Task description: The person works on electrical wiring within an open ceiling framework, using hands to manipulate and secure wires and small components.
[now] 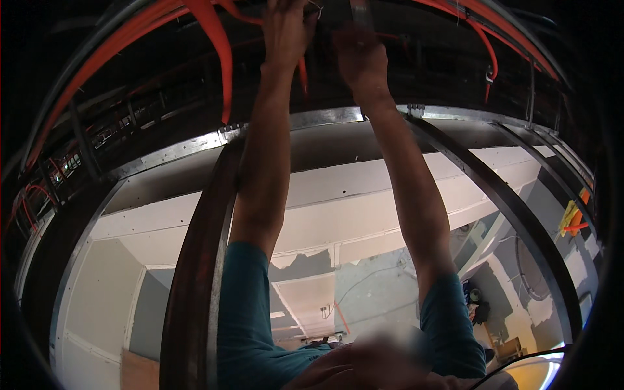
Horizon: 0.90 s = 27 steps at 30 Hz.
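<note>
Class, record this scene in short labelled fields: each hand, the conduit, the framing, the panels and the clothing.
Left hand: raised at the picture's top edge; grip unclear
Right hand: raised, blurred; a grey strip-like piece shows above it, hold unclear
Conduit: thick orange conduit hanging left of the left hand
Framing: bright metal rail crossing behind both forearms
Panels: white panels below the rail
Clothing: teal sleeves

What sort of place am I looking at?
Probably a building interior under construction or renovation: exposed metal framing, runs of orange tubing, and unpainted-looking white boards with visible seams.
</note>
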Each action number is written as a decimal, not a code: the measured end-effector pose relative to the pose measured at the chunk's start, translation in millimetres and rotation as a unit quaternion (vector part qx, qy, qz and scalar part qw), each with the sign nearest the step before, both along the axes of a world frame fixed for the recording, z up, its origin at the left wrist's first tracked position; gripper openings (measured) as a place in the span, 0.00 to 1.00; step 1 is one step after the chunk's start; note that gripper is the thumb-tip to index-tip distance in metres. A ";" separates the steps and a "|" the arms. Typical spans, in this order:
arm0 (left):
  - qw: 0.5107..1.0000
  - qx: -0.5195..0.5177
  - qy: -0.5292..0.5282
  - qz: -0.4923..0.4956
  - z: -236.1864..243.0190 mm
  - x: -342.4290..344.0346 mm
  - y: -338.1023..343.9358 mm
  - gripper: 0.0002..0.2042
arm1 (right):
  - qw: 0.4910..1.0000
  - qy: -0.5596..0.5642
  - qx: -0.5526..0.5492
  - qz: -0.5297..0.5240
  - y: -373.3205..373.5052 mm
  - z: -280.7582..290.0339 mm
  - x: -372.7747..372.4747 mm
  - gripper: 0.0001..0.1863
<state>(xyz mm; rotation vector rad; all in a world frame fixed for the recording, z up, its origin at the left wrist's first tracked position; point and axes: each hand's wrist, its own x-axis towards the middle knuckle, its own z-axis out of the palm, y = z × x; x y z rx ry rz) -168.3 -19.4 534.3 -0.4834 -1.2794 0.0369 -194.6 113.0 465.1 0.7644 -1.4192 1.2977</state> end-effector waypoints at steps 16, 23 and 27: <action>0.999 0.046 0.016 -0.001 -4.1 -8.6 17.4 0.21 | 0.876 -0.048 -0.015 0.480 7.4 39.2 -55.1 0.20; 0.998 0.043 0.014 0.036 -8.9 -4.6 16.8 0.24 | 0.830 -0.150 -0.007 0.537 -1.4 52.2 -57.3 0.11; 0.998 0.047 0.026 0.034 -3.7 -7.2 13.0 0.25 | 0.804 -0.133 0.008 0.579 -6.4 55.6 -60.8 0.11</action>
